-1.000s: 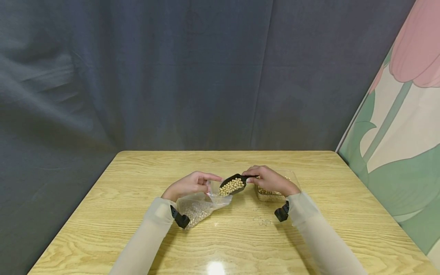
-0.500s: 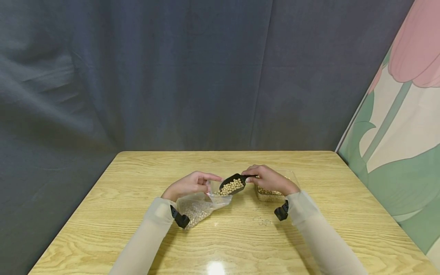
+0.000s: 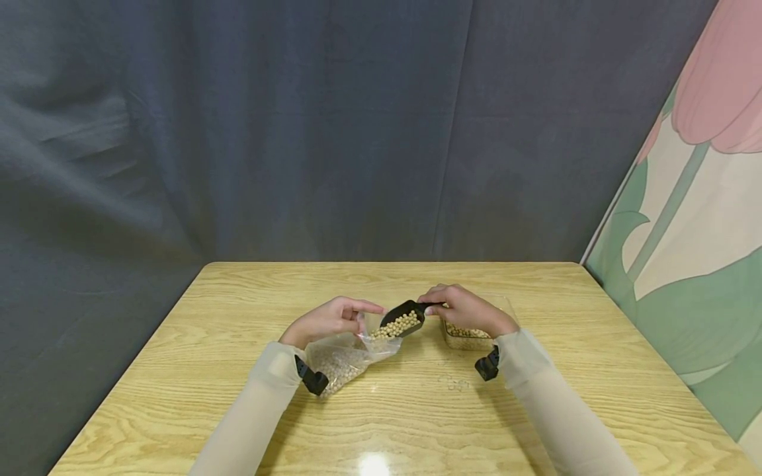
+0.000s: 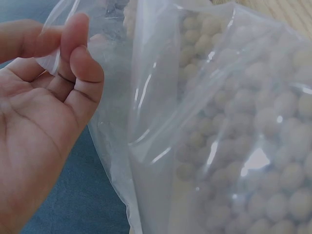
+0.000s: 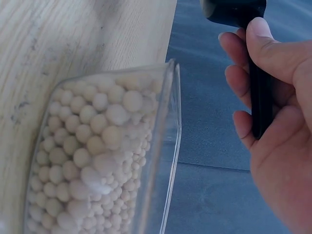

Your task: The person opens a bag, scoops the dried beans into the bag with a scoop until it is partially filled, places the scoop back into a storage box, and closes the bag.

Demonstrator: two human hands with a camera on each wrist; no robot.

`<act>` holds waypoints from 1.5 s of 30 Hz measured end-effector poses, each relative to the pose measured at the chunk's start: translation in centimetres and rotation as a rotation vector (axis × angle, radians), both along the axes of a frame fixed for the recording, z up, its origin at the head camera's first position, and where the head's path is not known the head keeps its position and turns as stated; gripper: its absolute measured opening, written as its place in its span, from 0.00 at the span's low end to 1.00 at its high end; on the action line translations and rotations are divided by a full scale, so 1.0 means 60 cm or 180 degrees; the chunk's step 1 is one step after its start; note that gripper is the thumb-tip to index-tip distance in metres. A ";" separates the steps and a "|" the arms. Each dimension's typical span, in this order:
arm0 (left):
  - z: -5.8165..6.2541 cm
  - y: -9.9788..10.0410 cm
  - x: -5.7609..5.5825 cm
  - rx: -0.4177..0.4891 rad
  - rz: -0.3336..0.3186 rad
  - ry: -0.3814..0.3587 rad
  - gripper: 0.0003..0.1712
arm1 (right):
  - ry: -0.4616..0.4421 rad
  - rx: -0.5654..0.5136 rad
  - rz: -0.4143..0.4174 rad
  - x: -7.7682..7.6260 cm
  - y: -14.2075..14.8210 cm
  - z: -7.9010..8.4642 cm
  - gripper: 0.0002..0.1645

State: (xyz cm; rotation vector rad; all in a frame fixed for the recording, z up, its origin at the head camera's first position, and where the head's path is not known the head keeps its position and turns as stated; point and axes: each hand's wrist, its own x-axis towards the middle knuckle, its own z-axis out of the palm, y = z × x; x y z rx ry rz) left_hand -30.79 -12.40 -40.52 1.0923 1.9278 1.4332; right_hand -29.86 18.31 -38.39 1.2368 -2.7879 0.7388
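Observation:
My left hand (image 3: 329, 320) pinches the edge of a clear plastic bag (image 4: 156, 117) and holds its mouth apart. Pale round soybeans (image 4: 253, 156) fill the lower part of the bag, which lies on the table. In my right hand (image 3: 464, 311) is the handle of a black scoop (image 3: 411, 307), thumb along it and fingers curled round. The scoop tilts down to the left, its lip inside the bag's mouth. Soybeans (image 3: 400, 325) in it spread over the lip into the bag. In the right wrist view only the scoop's handle (image 5: 261, 97) and base show.
A clear plastic box (image 3: 467, 341) of soybeans stands on the wooden table (image 3: 381, 423) under my right forearm. Dark scribbled marks (image 3: 455, 383) show on the tabletop in front of it. A dark curtain (image 3: 357, 132) hangs behind the table.
The soybeans in the scoop have slid toward its lip and into the bag's mouth, leaving more of its black inside bare. My right hand has tilted slightly; my left stays put.

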 end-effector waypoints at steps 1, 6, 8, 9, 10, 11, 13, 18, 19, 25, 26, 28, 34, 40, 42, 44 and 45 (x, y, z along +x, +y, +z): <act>0.000 0.000 0.000 0.0006 -0.0003 0.0003 0.28 | 0.0012 -0.0004 0.0010 0.000 -0.001 0.001 0.19; -0.002 0.000 -0.002 0.0017 -0.0024 0.0005 0.28 | 0.0016 0.0003 0.0025 0.001 -0.003 0.005 0.18; -0.002 -0.001 -0.003 0.0010 -0.0021 0.0012 0.28 | 0.0010 0.0014 0.0018 0.002 -0.003 0.007 0.19; -0.002 -0.001 -0.003 0.0006 -0.0016 0.0013 0.28 | 0.0007 0.0021 0.0017 0.002 -0.004 0.008 0.19; -0.002 -0.001 -0.003 0.0002 -0.0012 0.0013 0.28 | 0.0009 0.0029 0.0019 0.003 -0.004 0.008 0.19; -0.002 -0.001 -0.003 -0.0002 -0.0007 0.0017 0.28 | 0.0015 0.0035 0.0024 0.003 -0.004 0.009 0.19; -0.002 -0.001 -0.003 -0.0007 -0.0003 0.0031 0.28 | 0.0029 0.0038 0.0034 0.003 -0.006 0.011 0.19; -0.002 -0.003 -0.004 -0.0038 0.0006 0.0041 0.28 | 0.0087 0.0070 0.0065 0.002 -0.009 0.015 0.18; -0.001 -0.003 -0.004 -0.0041 0.0009 0.0042 0.28 | 0.0088 0.0080 0.0063 0.001 -0.009 0.017 0.18; 0.002 -0.005 -0.006 -0.0012 -0.0006 0.0042 0.28 | 0.0150 0.0134 0.0114 0.000 -0.013 0.025 0.17; 0.003 -0.005 -0.006 -0.0004 -0.0007 0.0031 0.28 | 0.0188 0.0142 0.0132 -0.001 -0.013 0.026 0.17; 0.005 -0.005 -0.006 0.0011 -0.0017 0.0040 0.28 | 0.0265 0.0158 0.0162 -0.001 -0.014 0.029 0.17; 0.012 -0.004 -0.006 0.0002 -0.0021 0.0065 0.28 | 0.0486 0.0218 0.0237 -0.002 -0.018 0.040 0.16; 0.018 -0.007 -0.007 -0.0039 0.0013 0.0056 0.28 | 0.0575 0.0240 0.0285 -0.002 -0.023 0.049 0.15; 0.021 -0.008 -0.006 -0.0041 0.0022 0.0037 0.28 | 0.0559 0.0253 0.0286 -0.001 -0.024 0.053 0.15; 0.024 -0.008 -0.005 -0.0039 0.0033 0.0025 0.29 | 0.0564 0.0286 0.0291 -0.001 -0.025 0.058 0.15; 0.025 -0.009 -0.005 -0.0033 0.0038 0.0027 0.29 | 0.0565 0.0299 0.0291 -0.001 -0.025 0.060 0.15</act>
